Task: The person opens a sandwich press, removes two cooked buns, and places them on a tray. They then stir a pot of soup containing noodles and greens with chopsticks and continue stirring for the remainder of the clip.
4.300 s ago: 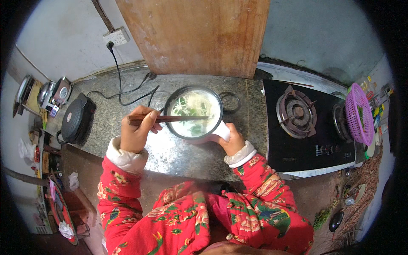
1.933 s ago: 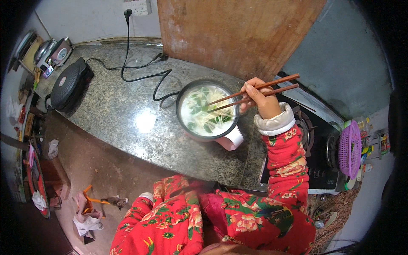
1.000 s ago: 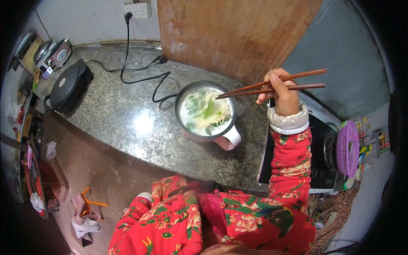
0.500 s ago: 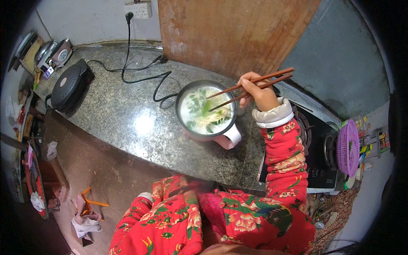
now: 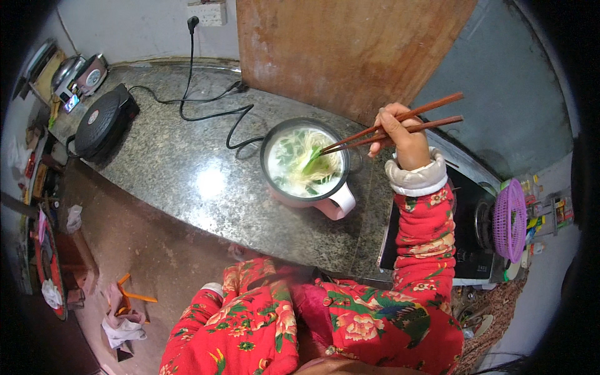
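Observation:
A pair of brown wooden chopsticks [image 5: 431, 112] is gripped in my right hand [image 5: 403, 137], whose fingers are closed around them. Their tips come together at the right side of the noodles [image 5: 322, 164] and green leaves [image 5: 294, 147] in an electric cooking pot [image 5: 340, 203]. This pot is pale pink with a dark rim, and whitish, cloudy liquid surrounds the food. My right hand is above the counter, to the right of the rim. My left hand does not show; a red floral sleeve [image 5: 197, 306] with a white cuff lies low in front of my body.
A black cord [image 5: 231, 134] runs across the stone counter [image 5: 162, 144] from the pot. At the left is a black round-lidded appliance [image 5: 103, 122]. A black gas stove [image 5: 469, 237] and purple basket [image 5: 509, 219] stand at the right. A wooden board [image 5: 344, 50] rises behind.
My right hand has shifted right, away from the pot. The chopstick tips have closed together and moved right, near the noodles at the pot's right side.

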The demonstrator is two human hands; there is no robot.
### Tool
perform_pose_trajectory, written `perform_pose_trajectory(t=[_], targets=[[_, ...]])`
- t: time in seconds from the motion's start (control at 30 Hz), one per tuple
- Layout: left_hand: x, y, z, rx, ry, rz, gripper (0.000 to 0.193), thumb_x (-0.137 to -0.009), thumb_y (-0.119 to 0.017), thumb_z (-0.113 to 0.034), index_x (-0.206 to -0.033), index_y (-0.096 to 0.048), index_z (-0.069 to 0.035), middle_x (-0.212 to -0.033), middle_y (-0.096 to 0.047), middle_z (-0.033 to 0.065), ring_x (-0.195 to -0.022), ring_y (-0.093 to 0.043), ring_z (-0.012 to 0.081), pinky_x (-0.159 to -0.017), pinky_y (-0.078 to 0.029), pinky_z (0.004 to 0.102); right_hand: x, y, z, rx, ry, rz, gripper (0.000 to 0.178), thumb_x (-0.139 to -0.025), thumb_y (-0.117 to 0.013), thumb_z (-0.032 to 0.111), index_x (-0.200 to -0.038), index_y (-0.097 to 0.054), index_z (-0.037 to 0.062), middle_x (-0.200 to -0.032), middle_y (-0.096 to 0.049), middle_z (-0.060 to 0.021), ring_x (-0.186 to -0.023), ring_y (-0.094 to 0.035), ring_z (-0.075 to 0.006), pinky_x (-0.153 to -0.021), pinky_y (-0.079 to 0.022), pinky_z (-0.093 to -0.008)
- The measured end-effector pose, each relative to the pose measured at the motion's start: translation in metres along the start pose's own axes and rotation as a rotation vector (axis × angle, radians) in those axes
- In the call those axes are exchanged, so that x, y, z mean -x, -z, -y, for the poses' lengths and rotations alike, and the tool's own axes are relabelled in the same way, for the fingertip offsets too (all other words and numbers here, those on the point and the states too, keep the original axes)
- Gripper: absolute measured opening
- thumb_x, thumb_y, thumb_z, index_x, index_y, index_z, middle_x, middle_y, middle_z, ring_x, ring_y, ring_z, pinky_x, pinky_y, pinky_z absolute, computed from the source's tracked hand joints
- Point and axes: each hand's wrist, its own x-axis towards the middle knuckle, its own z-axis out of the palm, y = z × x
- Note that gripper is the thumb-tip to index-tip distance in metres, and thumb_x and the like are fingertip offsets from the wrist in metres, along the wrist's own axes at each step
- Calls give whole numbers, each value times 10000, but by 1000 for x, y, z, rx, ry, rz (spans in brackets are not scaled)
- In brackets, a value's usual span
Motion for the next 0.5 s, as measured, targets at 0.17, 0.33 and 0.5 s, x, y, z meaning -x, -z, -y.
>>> perform_pose_trajectory(t=[0.17, 0.33, 0.5], targets=[[3, 5, -3, 3, -5, 24, 411, -759, -462, -425, -971, -623, -112, -1032, -568, 148, -1002, -521, 309, -834, -424, 398, 4, 5, 13, -24, 86, -15, 196, -868, -483, 200, -773, -478, 29, -666, -515, -60, -479, -541, -140, -433, -485, -274], [-6, -1, 1, 18, -7, 10, 410, -758, -462, -424, -966, -625, -111, -1031, -565, 158, -1003, -520, 309, -829, -425, 395, 4, 3, 24, -20, 184, -49, 220, -879, -462, 216, -771, -478, 25, -644, -498, -52, -482, -535, -134, -441, -491, -274], [-12, -7, 6, 47, 5, -27, 433, -747, -468, -454, -960, -624, -111, -1020, -569, 161, -992, -523, 323, -822, -425, 398, 3, -4, 23, -37, 183, -63, 219, -878, -467, 209, -773, -478, 17, -650, -495, -54, -486, -537, -139, -444, -495, -281]])
